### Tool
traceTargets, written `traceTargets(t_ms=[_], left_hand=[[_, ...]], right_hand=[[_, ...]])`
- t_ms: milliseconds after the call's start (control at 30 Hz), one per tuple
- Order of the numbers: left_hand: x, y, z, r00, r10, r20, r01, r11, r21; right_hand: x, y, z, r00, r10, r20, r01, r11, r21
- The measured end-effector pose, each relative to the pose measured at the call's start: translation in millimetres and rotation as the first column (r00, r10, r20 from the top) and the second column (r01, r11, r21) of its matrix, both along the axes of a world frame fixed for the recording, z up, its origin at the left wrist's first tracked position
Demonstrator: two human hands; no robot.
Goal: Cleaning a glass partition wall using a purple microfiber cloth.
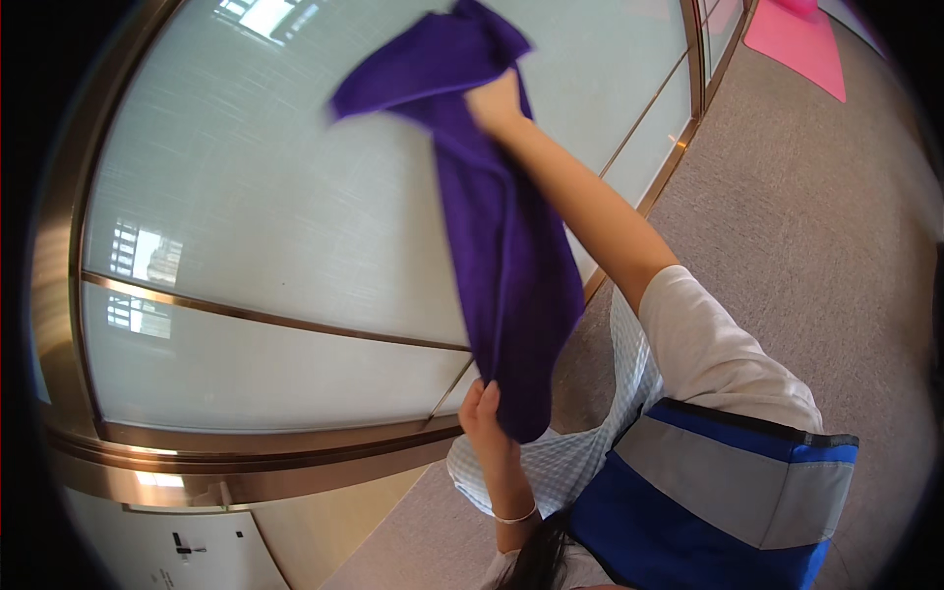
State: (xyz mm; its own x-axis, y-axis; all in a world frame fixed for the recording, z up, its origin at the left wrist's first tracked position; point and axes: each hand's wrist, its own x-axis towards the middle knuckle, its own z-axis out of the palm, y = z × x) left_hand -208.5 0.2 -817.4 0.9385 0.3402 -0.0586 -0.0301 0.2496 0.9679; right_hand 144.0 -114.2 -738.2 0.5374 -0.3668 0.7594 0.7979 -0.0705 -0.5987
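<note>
A purple cloth (509,243) hangs stretched between my two hands in front of a large glossy pale panel (295,199). My right hand (498,103) grips its upper part, with the fingers hidden behind the fabric. One loose corner of the cloth flares out to the left and is blurred. Lower down, my left hand (487,420) pinches the cloth's edge between thumb and fingers. I cannot tell whether the cloth touches the panel.
Bronze-coloured metal trim (295,450) borders the panel. Brown-grey carpet (774,236) spreads to the right, with a pink mat (800,48) at top right. A white door (199,549) with a black handle shows at lower left. A blue-and-grey apron (708,487) covers my front.
</note>
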Motion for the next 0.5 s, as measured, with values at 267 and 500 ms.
traceTargets(t_ms=[267, 500], left_hand=[[15.0, -12.9, -33.1, 0.957, -0.234, -0.173, 0.264, 0.947, 0.181], [-52.7, 46.0, -32.9, 0.952, 0.039, -0.305, 0.022, 0.981, 0.195]], right_hand=[[-5.3, -0.3, -195.3, 0.718, 0.392, -0.575, -0.029, 0.843, 0.537], [-36.6, 120.8, -162.9, 0.808, 0.187, -0.558, -0.113, 0.980, 0.164]])
